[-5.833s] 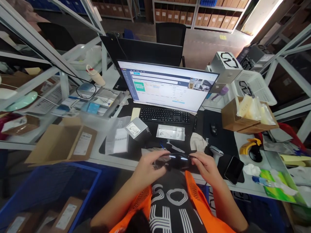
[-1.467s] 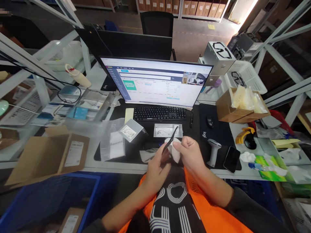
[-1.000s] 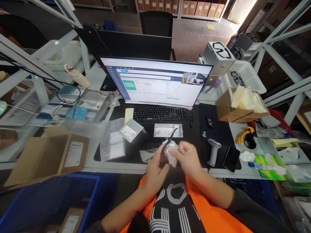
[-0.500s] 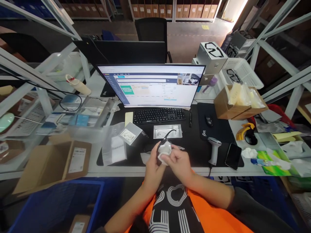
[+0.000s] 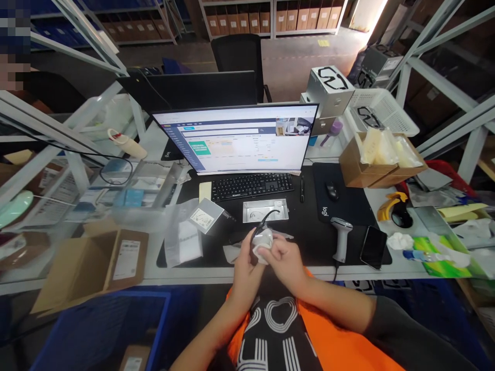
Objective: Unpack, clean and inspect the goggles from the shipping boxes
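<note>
My left hand (image 5: 246, 264) is closed around a pair of glasses (image 5: 264, 220), with one dark temple arm sticking up past my fingers. A white cloth or tissue (image 5: 262, 252) is pinched in my right hand (image 5: 285, 262) and pressed against the lens area; my fingers hide much of the frame. Just beyond the hands lies an open silver box (image 5: 247, 212) with a printed outline of glasses inside. A grey labelled card or lid (image 5: 208, 214) and a clear plastic bag (image 5: 174, 242) are to the left of it.
A keyboard (image 5: 251, 186) and monitor (image 5: 235, 139) stand ahead. On the right are a mouse (image 5: 331, 190), barcode scanner (image 5: 341, 239), phone (image 5: 373, 248) and tape dispenser (image 5: 393, 208). An open cardboard box (image 5: 77, 268) juts over the left table edge, above a blue bin (image 5: 164, 319).
The camera view has shifted slightly. Both hands stay together on the glasses, with the white cloth against the lens in nearly the same place.
</note>
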Motion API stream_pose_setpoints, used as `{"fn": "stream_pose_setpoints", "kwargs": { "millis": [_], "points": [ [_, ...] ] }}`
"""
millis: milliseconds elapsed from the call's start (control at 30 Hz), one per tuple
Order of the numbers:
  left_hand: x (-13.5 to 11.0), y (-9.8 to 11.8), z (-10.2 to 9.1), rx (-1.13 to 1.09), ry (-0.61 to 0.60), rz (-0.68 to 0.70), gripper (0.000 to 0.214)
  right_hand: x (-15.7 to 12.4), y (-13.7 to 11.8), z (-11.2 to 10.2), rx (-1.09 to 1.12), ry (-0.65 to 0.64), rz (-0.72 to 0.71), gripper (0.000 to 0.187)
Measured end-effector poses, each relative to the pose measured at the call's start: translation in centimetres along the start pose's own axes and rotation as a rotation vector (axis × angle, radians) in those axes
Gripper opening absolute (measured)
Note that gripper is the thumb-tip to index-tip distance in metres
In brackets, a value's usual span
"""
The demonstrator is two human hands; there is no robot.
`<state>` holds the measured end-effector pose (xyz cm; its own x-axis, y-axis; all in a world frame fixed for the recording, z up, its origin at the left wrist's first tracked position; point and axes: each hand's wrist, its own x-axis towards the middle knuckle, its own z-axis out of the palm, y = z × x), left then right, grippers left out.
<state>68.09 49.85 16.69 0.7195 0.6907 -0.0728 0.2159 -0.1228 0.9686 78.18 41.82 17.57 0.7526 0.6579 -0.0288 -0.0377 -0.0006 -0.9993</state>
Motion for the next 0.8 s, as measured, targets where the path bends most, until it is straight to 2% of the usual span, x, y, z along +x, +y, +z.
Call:
{"fn": "stream_pose_setpoints", "kwargs": {
  "millis": [133,267,433,533,633,733,800],
  "points": [
    [0.2,-0.2,-0.1,-0.037,-0.065,0.01,0.061,2.4,-1.5,-0.9,0.296,0.034,0.231,0.064],
    [0.7,-0.5,-0.1,-0.04,-0.13,0.041,0.064,4.0,-2.1,-0.9,0.549,0.124,0.291,0.071],
    [2.0,-1.0,-0.9,0.042,-0.183,0.072,0.062,4.3,-0.3,-1.5,0.636,0.149,0.359,0.073],
    [2.8,-0.9,-2.3,0.02,-0.212,0.062,0.06,3.9,0.6,-3.7,0.525,0.168,0.313,0.071],
    [3.3,0.0,-4.1,0.056,-0.251,0.089,0.058,2.6,0.5,-7.4,0.25,0.267,0.161,0.063],
    [3.5,1.7,-5.3,0.208,-0.391,0.189,0.066,1.0,-0.4,-11.4,-0.076,0.344,0.018,0.054],
    [3.6,2.8,-5.5,0.263,-0.494,0.244,0.073,0.4,-1.3,-13.2,-0.23,0.323,-0.059,0.05]
  ]
}}
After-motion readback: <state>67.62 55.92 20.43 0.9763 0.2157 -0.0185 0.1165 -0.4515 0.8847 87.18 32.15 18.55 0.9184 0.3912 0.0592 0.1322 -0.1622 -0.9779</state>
